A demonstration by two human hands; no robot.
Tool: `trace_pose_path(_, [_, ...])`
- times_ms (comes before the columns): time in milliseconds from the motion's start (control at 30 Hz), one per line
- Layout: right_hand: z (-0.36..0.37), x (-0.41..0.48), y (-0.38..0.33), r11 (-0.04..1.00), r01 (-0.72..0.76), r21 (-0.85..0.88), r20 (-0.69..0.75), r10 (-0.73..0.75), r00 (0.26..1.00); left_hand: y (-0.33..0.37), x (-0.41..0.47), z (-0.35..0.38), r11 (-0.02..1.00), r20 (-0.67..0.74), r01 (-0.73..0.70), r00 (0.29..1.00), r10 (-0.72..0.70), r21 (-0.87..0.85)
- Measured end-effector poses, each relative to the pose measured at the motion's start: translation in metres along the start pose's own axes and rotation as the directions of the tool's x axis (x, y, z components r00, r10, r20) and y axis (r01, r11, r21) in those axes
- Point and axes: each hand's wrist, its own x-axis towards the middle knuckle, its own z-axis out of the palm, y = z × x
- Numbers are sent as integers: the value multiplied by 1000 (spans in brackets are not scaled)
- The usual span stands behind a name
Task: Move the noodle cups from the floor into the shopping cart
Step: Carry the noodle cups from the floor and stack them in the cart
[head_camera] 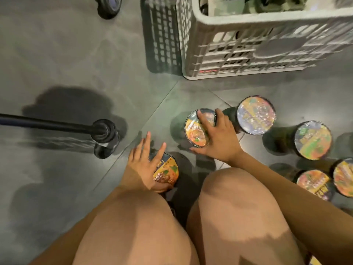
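Several noodle cups with colourful lids stand on the grey floor. My right hand (215, 136) is clamped over the lid of one noodle cup (194, 131), fingers on its far rim and thumb on its near side. My left hand (143, 165) hovers over a second noodle cup (167, 172) just ahead of my left knee; its fingers are spread and lifted, and its thumb is by the cup's near edge. The grey plastic shopping cart basket (238, 22) stands beyond both hands at the upper right.
More cups stand to the right: one (256, 114) beside my right hand, another (313, 139) farther right, and two (313, 183) (343, 176) by my right forearm. A black cart leg with a wheel (105, 136) is left of my left hand. My bare knees fill the foreground.
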Motion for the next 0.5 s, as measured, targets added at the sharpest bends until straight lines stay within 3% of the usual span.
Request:
trace_pose_path(67, [0,0,-2,1000,6,25,-27,-6,1000,-1,-7,4,994,-36,-86,995,89,67])
trace_pose_path(133, [-2,0,-4,999,2,39,-34,0,999,-2,-14,7,979,30,-179,984,177,101])
trace_pose_path(233, [-4,1,-5,999,-6,51,-27,7,1000,1,-16,4,998,214,-47,976,36,45])
trace_pose_path(300, [-9,-1,-6,997,-26,68,-5,26,1000,2,-15,-7,997,284,-61,958,46,43])
trace_pose_path(367, [-25,-5,-9,993,-68,93,6,67,998,0,-14,-30,995,298,-97,951,86,23])
trace_pose_path(500, [-85,-24,-25,980,-139,142,11,139,990,-6,-18,-102,989,226,122,969,-101,-81])
